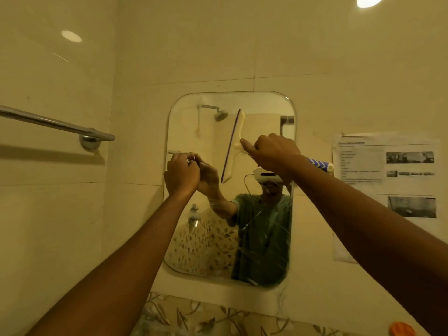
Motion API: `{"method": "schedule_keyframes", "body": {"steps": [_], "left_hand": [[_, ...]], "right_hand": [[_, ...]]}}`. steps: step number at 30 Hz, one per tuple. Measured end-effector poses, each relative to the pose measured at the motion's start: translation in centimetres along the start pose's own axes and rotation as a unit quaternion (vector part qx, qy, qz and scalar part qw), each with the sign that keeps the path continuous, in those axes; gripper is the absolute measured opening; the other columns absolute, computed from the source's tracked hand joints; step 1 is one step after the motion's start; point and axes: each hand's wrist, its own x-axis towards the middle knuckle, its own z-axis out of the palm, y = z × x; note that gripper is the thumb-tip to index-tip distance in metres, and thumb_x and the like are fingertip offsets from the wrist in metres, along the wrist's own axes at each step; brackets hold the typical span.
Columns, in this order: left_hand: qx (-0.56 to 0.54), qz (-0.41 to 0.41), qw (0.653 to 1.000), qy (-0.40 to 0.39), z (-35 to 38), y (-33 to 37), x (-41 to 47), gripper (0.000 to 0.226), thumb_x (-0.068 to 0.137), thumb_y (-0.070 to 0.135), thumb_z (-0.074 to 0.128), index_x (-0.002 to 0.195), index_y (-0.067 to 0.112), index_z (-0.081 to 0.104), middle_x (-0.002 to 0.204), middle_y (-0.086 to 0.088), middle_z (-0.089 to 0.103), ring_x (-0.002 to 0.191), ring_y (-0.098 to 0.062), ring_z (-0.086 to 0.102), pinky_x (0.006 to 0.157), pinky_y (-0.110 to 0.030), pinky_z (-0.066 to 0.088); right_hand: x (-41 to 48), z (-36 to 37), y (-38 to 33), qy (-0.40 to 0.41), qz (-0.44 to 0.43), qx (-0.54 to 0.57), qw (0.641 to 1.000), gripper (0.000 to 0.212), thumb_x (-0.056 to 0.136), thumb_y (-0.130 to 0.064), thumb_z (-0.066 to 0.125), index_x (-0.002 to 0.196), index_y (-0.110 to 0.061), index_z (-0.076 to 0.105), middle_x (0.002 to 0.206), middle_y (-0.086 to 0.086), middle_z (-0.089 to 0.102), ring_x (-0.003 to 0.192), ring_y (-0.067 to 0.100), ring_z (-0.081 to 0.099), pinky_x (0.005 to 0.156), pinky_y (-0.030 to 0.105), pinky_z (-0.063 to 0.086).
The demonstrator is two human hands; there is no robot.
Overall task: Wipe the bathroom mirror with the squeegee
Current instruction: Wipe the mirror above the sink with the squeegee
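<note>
The right hand (272, 154) is clenched around the handle of the squeegee (234, 146), forefinger stretched along the neck toward the head, with the blue-and-white striped end of the handle sticking out behind the wrist. The squeegee's cream head stands nearly upright, tilted a little so its top leans right, and its dark rubber edge lies against the glass of the mirror (194, 251) in the upper middle part, just right of the reflected shower head. The left hand (181, 174) is curled into a loose fist at the mirror's left edge, about level with the lower end of the blade; whether it grips anything I cannot tell, as its fingers are turned away and meet their own reflection. The mirror is a tall pane with rounded corners fixed to a cream tiled wall, and it reflects a person in a green shirt wearing a white headset. A chrome towel rail (55, 123) runs along the wall to the left, well apart from the mirror. To the right a printed paper sheet (388, 180) hangs on the tiles. An orange object (401, 329) shows at the bottom right corner.
</note>
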Motion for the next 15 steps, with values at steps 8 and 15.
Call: {"method": "schedule_keyframes", "body": {"steps": [8,15], "left_hand": [[-0.026,0.030,0.999,-0.005,1.9,2.6,-2.1,0.026,0.092,0.015,0.048,0.111,0.018,0.065,0.125,0.000,0.060,0.115,-0.019,0.055,0.099,-0.046,0.044],[-0.038,0.004,0.999,-0.008,3.1,1.8,-4.6,0.026,0.092,0.014,0.046,0.109,0.019,0.065,0.123,-0.001,0.062,0.114,-0.022,0.055,0.100,-0.047,0.044]], "right_hand": [[-6.9,3.1,0.9,0.049,0.156,0.121,0.979,0.067,0.098,-0.063,0.022,0.067,-0.015,0.055,0.066,0.007,0.058,0.060,0.021,0.058,0.060,0.032,0.050],[-12.5,6.8,-0.1,0.056,0.251,0.261,0.931,0.065,0.096,-0.068,0.019,0.075,-0.019,0.057,0.066,0.000,0.060,0.059,0.015,0.059,0.052,0.025,0.040]]}}
